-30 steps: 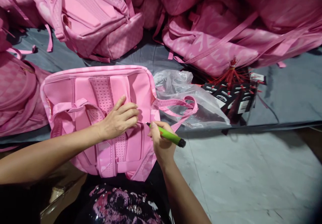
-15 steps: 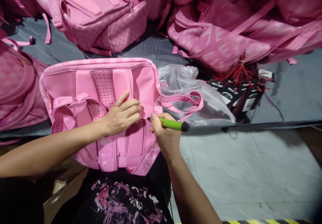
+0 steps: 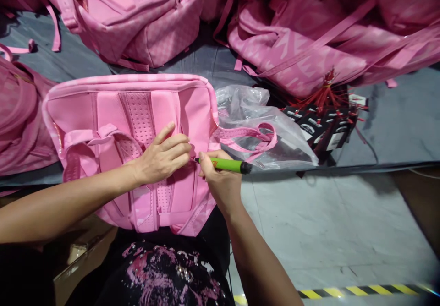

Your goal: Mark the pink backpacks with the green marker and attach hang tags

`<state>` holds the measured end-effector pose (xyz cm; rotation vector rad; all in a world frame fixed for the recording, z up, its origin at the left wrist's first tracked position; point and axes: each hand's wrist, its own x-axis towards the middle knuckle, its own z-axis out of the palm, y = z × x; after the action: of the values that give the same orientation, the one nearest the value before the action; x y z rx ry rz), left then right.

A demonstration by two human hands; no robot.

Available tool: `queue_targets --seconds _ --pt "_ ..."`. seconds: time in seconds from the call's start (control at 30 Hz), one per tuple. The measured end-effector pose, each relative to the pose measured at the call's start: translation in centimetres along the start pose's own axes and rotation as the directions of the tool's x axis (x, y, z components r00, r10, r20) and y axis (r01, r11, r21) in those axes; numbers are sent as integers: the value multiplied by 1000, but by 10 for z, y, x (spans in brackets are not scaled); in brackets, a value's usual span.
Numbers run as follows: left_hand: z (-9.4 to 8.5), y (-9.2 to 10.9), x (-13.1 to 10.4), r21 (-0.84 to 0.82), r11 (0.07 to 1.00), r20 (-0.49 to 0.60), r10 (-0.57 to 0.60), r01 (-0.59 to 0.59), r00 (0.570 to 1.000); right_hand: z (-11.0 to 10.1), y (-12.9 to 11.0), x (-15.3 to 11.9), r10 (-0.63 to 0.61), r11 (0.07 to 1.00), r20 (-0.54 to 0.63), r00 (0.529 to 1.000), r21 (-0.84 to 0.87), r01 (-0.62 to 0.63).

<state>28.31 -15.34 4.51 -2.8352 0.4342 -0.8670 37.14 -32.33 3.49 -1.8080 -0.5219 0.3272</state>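
Note:
A pink backpack (image 3: 137, 113) lies with its strap side up in front of me, over the near edge of the table. My left hand (image 3: 167, 155) rests on its back panel, fingers stretched out and the thumb apart. Just right of it, my right hand (image 3: 218, 173) is closed around a green pen-shaped tool with black ends (image 3: 225, 164). The tool's narrow tip points left at the panel beside my left fingertips; whether it touches is too small to tell. A loose pink strap (image 3: 261, 141) curls out from the backpack's right side.
A clear plastic bag (image 3: 285, 141) lies right of the backpack. Beyond it are black hang tags (image 3: 333, 127) with red strings. More pink backpacks (image 3: 172, 31) crowd the back and left of the grey-covered table (image 3: 405, 118). Yellow-black tape (image 3: 357, 291) marks the floor.
The whole view has shifted slightly, so hands and backpack sit a little further left. The tool's tip is slightly nearer my left fingertips. Both hands keep their hold and pose.

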Motion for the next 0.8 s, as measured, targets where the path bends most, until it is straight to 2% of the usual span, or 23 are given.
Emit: queue_targets --seconds 0.13,0.23,0.33,0.43,0.57,0.67,0.73,0.8 --pt "-1 0 1 5 1000 -40 8 -7 999 -1 0 0 0 999 -54 999 -38 -2" --pt "-2 1 2 -2 1000 -24 -9 9 1000 -2 -2 1 8 1000 12 1000 -12 -8" --pt "-2 2 1 -14 1000 -38 -8 8 999 -2 -4 2 16 1000 -12 1000 -16 -16" --pt "-2 3 1 -23 1000 -69 -6 5 998 -3 -6 3 30 999 38 999 33 -31" --pt "-2 3 0 -40 999 -92 -11 7 996 -12 -5 0 104 994 -52 993 31 -103" --pt "-1 3 -1 -36 999 -85 -13 10 996 -15 -5 -4 148 985 33 988 87 -150" --pt "-1 3 -2 -31 1000 -72 -5 3 997 -14 -5 -5 133 989 62 989 56 -136" --pt "-3 4 -2 -25 1000 -53 -7 6 999 -11 -4 -4 128 992 7 992 -11 -128"
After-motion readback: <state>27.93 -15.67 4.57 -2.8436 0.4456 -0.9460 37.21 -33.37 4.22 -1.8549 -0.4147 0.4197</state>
